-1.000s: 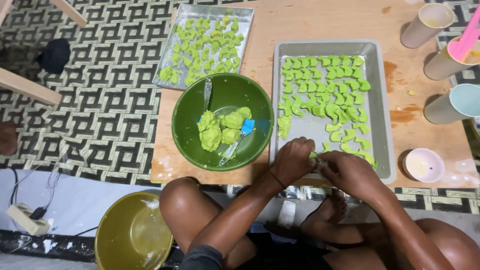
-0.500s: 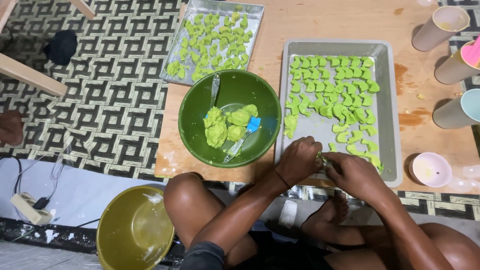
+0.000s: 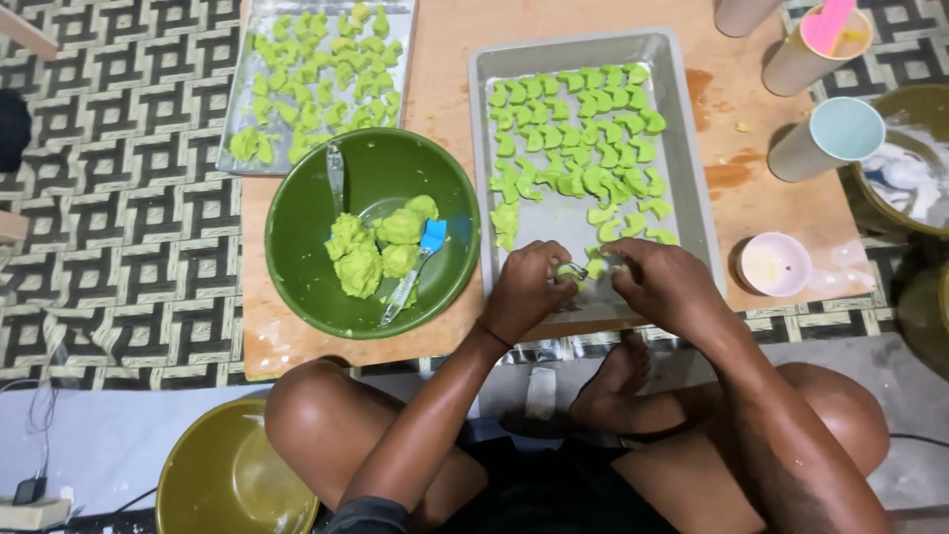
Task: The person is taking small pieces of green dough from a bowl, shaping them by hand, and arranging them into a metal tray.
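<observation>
Knees and crossed legs of the seated person fill the near edge, a yellow basin (image 3: 222, 485) beside the left knee. Just beyond the legs, both hands meet over the near end of the grey tray (image 3: 682, 178): left hand (image 3: 527, 290) and right hand (image 3: 660, 282) close together, fingertips pinched on one small green dough piece (image 3: 576, 271) between them; something small and pale sits at the pinch, too small to tell. Beyond the hands, the tray holds rows of shaped green pieces (image 3: 578, 138). Left of the tray, touching distance off, a green bowl (image 3: 297, 227) with lumps of green dough (image 3: 376, 247) and a blue-tipped utensil (image 3: 415, 262). Right of the tray, a small pink dish (image 3: 776, 265), then tall cups (image 3: 825, 136) farther out. Far left of the tray, a second flat tray (image 3: 237, 119) with more pieces. All on a wooden surface (image 3: 445, 79).
</observation>
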